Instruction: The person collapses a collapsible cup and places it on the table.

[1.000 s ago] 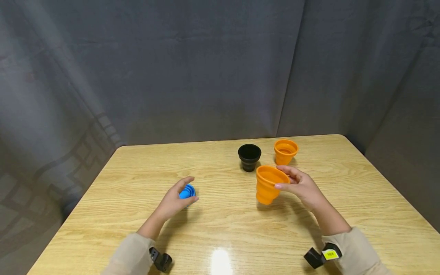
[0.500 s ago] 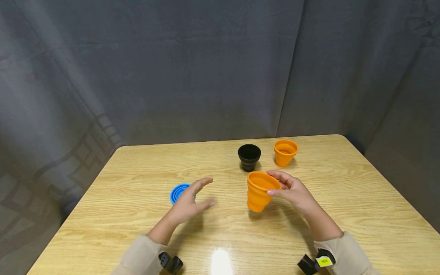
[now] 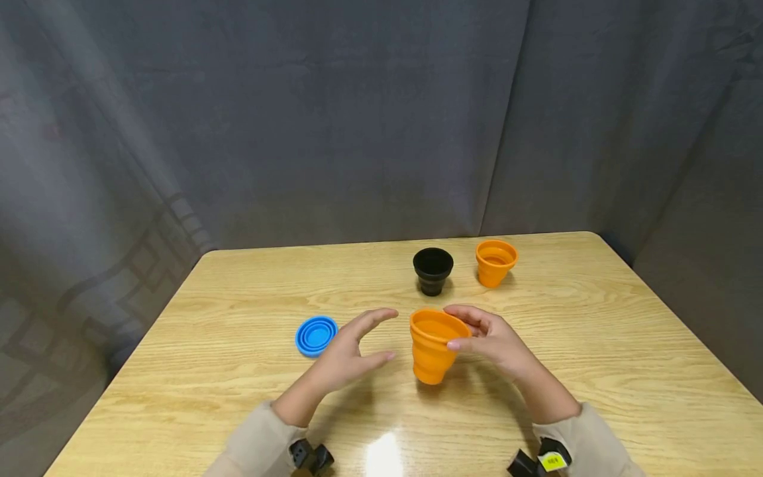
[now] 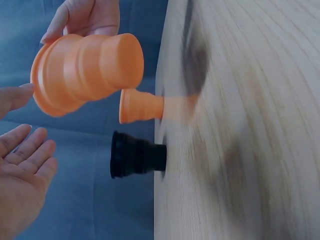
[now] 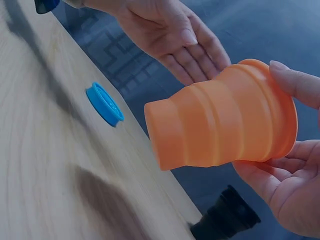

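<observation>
My right hand [image 3: 491, 341] grips an orange collapsible cup [image 5: 215, 120] near its rim, thumb on the near side and fingers on the far side. The cup [image 3: 430, 354] is extended and held above the table, mouth up and slightly tilted. My left hand [image 3: 352, 354] reaches toward the cup's left side with fingers spread and thumb apart. In the head view a small gap separates its fingertips from the cup. A blue collapsible cup [image 3: 316, 336], folded flat, lies on the table just left of my left hand.
Farther back on the wooden table [image 3: 250, 291] stand a black collapsible cup [image 3: 432, 271] and a second orange cup [image 3: 495, 263], both upright. A grey curtain [image 3: 357, 132] hangs behind the table's far edge.
My right hand has carried the orange cup left and toward me. My left hand has moved right, away from the blue cup, which now shows fully. The back cups have stayed put.
</observation>
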Demonstrator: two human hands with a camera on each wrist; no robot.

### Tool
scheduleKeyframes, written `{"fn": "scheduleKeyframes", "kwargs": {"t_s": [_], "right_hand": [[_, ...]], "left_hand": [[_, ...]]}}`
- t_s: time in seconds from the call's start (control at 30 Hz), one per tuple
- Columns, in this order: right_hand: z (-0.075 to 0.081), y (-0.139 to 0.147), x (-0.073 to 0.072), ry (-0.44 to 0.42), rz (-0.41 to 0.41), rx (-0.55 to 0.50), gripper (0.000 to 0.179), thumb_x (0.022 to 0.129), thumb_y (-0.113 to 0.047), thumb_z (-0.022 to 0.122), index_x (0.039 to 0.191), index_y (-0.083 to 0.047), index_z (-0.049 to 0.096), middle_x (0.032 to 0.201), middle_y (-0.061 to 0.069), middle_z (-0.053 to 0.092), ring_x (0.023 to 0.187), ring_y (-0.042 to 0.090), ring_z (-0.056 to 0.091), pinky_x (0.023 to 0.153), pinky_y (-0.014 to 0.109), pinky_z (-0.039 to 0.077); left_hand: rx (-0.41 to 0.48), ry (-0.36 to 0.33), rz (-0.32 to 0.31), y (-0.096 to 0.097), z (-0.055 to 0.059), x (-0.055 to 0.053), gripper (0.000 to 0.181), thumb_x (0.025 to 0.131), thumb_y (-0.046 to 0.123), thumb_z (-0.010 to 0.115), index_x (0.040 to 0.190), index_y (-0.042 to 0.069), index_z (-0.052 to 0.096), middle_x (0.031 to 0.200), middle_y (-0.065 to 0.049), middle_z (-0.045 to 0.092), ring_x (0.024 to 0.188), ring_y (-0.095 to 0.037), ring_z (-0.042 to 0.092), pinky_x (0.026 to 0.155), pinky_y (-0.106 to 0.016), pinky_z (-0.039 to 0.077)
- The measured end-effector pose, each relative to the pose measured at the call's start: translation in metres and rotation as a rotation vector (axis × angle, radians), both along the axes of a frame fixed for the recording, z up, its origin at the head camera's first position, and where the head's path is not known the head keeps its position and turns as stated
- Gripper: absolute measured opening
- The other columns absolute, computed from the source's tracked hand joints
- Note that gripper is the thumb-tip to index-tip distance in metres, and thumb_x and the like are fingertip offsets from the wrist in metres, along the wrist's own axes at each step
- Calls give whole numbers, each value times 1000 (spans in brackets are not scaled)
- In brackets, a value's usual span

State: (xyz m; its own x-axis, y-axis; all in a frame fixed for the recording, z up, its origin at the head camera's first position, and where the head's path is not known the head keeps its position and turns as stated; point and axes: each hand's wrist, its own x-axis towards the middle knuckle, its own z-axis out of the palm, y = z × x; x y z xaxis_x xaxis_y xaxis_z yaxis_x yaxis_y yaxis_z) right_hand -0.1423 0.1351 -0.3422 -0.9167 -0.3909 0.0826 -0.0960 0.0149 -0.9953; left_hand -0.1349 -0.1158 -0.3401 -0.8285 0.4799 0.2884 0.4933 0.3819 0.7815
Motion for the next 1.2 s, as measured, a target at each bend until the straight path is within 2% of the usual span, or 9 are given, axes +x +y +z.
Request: {"fn": "scheduleKeyframes", "kwargs": {"t_s": [0.07,0.3,0.43,0.7,0.93,1.2], "right_hand": [[-1,-2,1,-12,19,2,56,74,-5,65,120,12,38,117,24,46,93,20,54,77,26,45],[-2,-7,4,-34,59,-3,58,74,-8,66,121,12,37,117,25,45,96,23,53,78,27,45],[-2,-11,6,-41,69,7,58,74,-9,66,120,12,38,118,24,46,97,23,53,79,27,45],[-3,-17,8,-29,91,38,54,76,-11,64,119,11,40,117,23,47,95,25,54,78,27,45],[-3,-17,9,-13,109,54,48,78,-10,62,118,10,42,117,23,47,97,24,52,78,27,45],[1,-12,9,54,134,69,43,79,-11,62,114,8,47,119,24,44,103,30,48,82,27,43]], "left_hand": [[-12,-6,-4,3,3,2,53,76,13,66,124,10,44,125,2,44,116,-13,37,95,-36,30],[0,20,-84,12,29,16,39,75,-2,63,112,-1,52,118,-11,50,110,-23,45,92,-37,34],[10,19,-107,13,31,17,33,75,-3,63,107,-2,55,116,-12,52,111,-22,44,93,-37,33],[15,35,-174,9,29,16,24,76,-1,62,100,-1,60,112,-11,55,111,-20,44,93,-34,34],[-1,23,-185,10,27,13,17,74,1,64,91,2,62,100,-8,61,100,-15,52,89,-28,38],[19,-30,-223,6,5,-3,11,75,6,63,86,7,59,100,-4,60,98,-13,52,89,-29,38]]}}
